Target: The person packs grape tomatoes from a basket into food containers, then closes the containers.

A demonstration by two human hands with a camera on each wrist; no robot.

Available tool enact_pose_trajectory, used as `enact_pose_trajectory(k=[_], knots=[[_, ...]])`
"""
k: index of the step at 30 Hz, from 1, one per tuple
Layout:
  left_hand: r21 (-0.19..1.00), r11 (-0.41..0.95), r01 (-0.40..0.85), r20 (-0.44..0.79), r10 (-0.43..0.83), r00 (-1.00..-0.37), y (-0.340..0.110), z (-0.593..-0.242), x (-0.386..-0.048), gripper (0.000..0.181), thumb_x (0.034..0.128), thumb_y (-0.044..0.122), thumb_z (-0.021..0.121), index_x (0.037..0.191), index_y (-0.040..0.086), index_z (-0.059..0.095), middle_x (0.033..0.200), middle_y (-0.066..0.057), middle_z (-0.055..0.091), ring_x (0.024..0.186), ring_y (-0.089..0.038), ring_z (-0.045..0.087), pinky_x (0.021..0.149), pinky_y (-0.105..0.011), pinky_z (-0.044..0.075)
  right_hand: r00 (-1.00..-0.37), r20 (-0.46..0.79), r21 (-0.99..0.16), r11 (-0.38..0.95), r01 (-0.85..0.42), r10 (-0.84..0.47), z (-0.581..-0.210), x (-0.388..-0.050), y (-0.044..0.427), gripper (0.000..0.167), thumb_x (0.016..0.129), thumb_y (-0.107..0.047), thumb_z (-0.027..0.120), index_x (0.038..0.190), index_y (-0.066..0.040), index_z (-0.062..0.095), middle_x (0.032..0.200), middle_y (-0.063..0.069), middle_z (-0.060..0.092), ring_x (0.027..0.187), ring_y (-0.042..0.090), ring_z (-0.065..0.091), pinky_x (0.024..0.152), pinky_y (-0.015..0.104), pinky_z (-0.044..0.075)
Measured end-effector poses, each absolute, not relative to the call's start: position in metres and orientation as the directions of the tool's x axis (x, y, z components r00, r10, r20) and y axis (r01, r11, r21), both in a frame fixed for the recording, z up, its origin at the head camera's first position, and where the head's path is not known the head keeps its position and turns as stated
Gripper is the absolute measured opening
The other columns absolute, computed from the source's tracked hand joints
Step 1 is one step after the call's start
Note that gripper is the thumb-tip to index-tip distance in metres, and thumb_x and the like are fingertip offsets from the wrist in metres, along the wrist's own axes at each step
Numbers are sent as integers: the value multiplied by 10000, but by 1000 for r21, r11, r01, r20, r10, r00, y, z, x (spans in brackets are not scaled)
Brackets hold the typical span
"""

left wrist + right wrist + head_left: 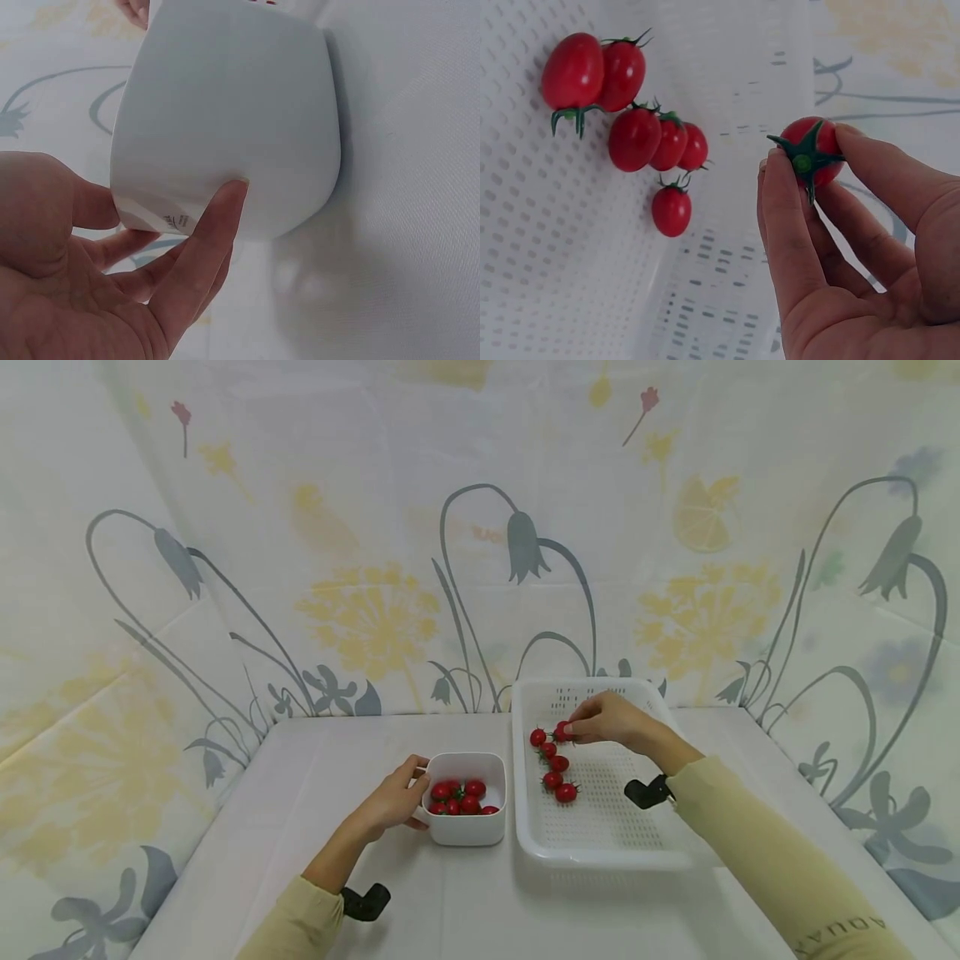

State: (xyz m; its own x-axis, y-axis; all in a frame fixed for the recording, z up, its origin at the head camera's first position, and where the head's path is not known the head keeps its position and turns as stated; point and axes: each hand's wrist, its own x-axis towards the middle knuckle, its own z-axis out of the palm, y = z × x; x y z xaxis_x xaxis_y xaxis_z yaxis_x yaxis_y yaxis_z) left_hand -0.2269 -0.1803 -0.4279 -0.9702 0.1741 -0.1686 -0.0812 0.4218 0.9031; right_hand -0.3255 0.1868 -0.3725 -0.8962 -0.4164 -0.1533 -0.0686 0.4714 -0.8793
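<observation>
In the head view, my right hand point(611, 720) is over the back of a white perforated basket point(615, 857). Thumb and fingertips pinch a red cherry tomato point(819, 154) with a green, star-shaped stem top, lifted clear of the basket floor in the right wrist view. Several other cherry tomatoes point(634, 139) lie along the basket's left side. My left hand point(392, 797) holds the left side of a small white square container point(467, 835), its fingers against the wall. Several red tomatoes point(469, 804) sit inside that container.
A white cloth covers the table point(330, 752), and the container stands just left of the basket. Behind rises a flower-printed curtain point(480, 635), which also closes off both sides. The basket's raised rim stands between its tomatoes and the container.
</observation>
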Motion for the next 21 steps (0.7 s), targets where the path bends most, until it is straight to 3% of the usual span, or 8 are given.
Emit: enact_pose_trajectory(k=[8, 16, 21], knots=[[902, 424, -83, -169, 168, -971, -180, -427, -226, 305, 1091, 141, 435, 1375, 34, 473, 1410, -238, 496, 1103, -381, 591, 650, -448, 648, -890, -132, -911, 408, -65, -437, -360, -313, 183, 291, 980, -61, 663, 1180, 149, 634, 1198, 277, 658, 1113, 396, 682, 983, 415, 576], [905, 420, -73, -157, 171, -973, -180, -428, -226, 294, 1091, 139, 434, 1363, 37, 482, 1399, -236, 503, 1094, -373, 589, 645, -449, 648, -909, -133, -920, 389, -34, -394, -353, -300, 175, 282, 982, -71, 664, 1185, 125, 647, 1173, 195, 665, 1082, 337, 700, 996, 433, 567], [909, 411, -67, -149, 172, -974, -180, -428, -226, 287, 1087, 126, 430, 1351, 29, 489, 1383, -240, 509, 1064, -361, 590, 639, -449, 647, -908, -115, -933, 358, -41, -403, -347, -290, 170, 277, 981, -63, 670, 1176, 132, 647, 1149, 181, 680, 1081, 331, 703, 968, 383, 584]])
